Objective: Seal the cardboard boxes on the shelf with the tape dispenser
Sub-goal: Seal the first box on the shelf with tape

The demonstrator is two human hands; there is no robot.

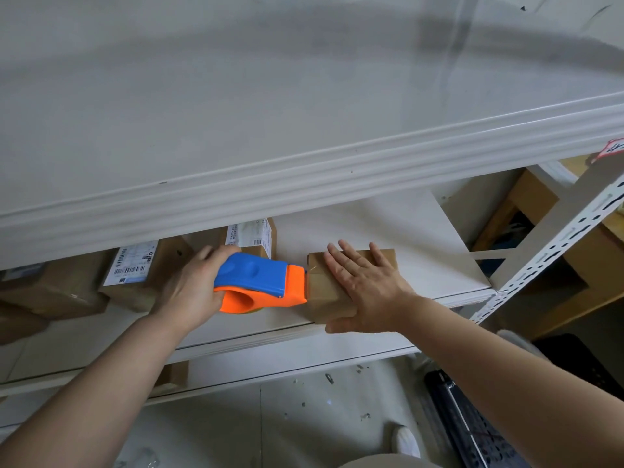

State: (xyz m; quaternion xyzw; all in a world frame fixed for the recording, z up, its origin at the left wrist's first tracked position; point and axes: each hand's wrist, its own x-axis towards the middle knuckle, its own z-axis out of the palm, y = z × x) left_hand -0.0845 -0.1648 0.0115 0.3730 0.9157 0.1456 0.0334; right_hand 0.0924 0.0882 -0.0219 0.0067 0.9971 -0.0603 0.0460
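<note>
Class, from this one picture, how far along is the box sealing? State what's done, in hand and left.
Done: nothing certain; tape on the labelled boxes cannot be made out. In hand: the left hand holds the tape dispenser against the small box, right hand flat on top. Left: taping across it.

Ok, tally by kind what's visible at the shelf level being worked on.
brown cardboard boxes: 5, the leftmost cropped by the frame
blue-and-orange plastic tape dispenser: 1
Total: 6
</note>
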